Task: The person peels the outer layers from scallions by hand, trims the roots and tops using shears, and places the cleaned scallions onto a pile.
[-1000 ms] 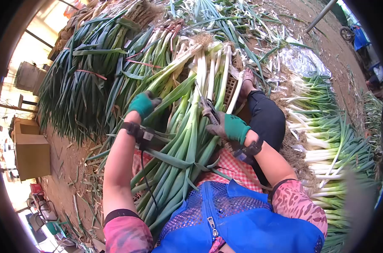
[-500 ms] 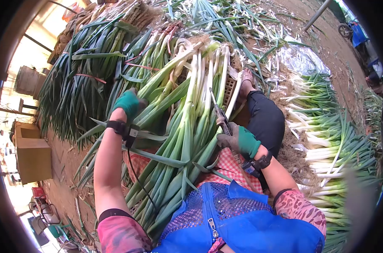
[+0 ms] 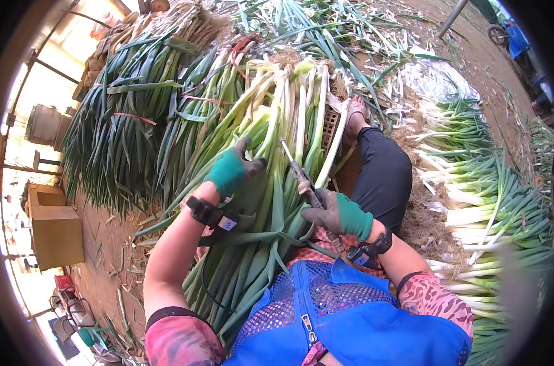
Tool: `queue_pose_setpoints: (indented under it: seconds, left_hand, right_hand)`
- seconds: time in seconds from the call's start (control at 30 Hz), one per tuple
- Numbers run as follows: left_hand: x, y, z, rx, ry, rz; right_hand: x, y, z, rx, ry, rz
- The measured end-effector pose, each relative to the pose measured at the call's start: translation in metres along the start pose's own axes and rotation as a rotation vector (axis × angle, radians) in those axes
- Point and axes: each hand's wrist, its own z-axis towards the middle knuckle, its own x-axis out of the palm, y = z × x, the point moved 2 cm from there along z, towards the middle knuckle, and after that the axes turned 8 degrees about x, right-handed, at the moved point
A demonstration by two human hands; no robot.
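Note:
Long green onions (image 3: 277,189) lie across my lap, white stalks and roots pointing away from me. My left hand (image 3: 234,168), in a green and grey glove, is over their left side with its thumb and fingers apart; nothing shows gripped in it. My right hand (image 3: 338,213), gloved the same way, is wrapped round a tool (image 3: 304,183) with a thin metal nozzle and a hose at its rear. The nozzle tip is over the pale stalks. Part of a plastic crate (image 3: 330,128) shows beneath the onions.
Tied bundles of onions (image 3: 130,110) are heaped at the upper left. A long row of onions with white stalks (image 3: 472,207) lies on the right. Silvery sheeting (image 3: 438,79) is at the upper right. My bare foot (image 3: 356,113) rests beside the crate. A cardboard box (image 3: 54,229) stands far left.
My left hand has moved right and towards me, from the outer leaves to over the bunch. My right hand and the tool have shifted slightly left and towards me.

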Motion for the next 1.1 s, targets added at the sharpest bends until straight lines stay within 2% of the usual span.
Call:
queue_pose_setpoints:
  seconds: [0.2, 0.27, 0.37, 0.43, 0.47, 0.5, 0.6, 0.7, 0.77, 0.87, 0.9, 0.97, 1.1]
  left_hand:
    - [0.015, -0.014, -0.012, 0.020, -0.044, -0.010]
    - [0.017, -0.015, -0.012, -0.034, -0.006, -0.012]
    - [0.021, -0.009, -0.011, -0.077, 0.018, 0.012]
    - [0.023, -0.008, -0.011, -0.088, 0.027, 0.003]
    - [0.023, -0.010, -0.012, -0.092, 0.035, -0.019]
    - [0.022, -0.012, -0.012, -0.095, 0.042, -0.042]
    - [0.016, -0.022, -0.016, -0.122, 0.081, -0.085]
    - [0.021, -0.002, -0.012, -0.091, 0.027, -0.290]
    - [0.015, 0.004, -0.015, -0.134, 0.057, -0.444]
    - [0.015, 0.008, -0.018, -0.145, 0.038, -0.570]
    - [0.016, 0.008, -0.020, -0.140, 0.025, -0.594]
    - [0.012, -0.007, -0.022, -0.138, 0.050, -0.624]
    - [0.018, -0.011, -0.020, -0.093, 0.103, -0.552]
  right_hand:
    - [-0.007, 0.008, 0.023, -0.080, -0.118, -0.028]
    - [-0.015, 0.007, 0.048, -0.116, -0.151, -0.038]
    - [-0.029, 0.010, 0.106, -0.001, -0.114, 0.021]
    - [-0.039, 0.024, 0.131, -0.016, -0.131, 0.098]
    - [-0.048, 0.033, 0.142, -0.057, -0.209, -0.007]
    - [-0.055, 0.039, 0.154, 0.020, -0.175, 0.036]
    - [-0.080, 0.028, 0.220, -0.335, -0.236, -0.361]
    - [-0.080, 0.024, 0.227, -0.511, -0.428, -0.841]
    - [-0.064, 0.033, 0.172, -0.001, -0.217, -0.240]
    - [-0.038, 0.000, 0.140, -0.132, -0.164, -0.175]
    - [-0.029, 0.005, 0.115, -0.067, -0.216, -0.227]
    - [-0.020, -0.001, 0.107, -0.116, -0.290, -0.363]
    - [-0.036, 0.014, 0.133, -0.035, -0.303, -0.327]
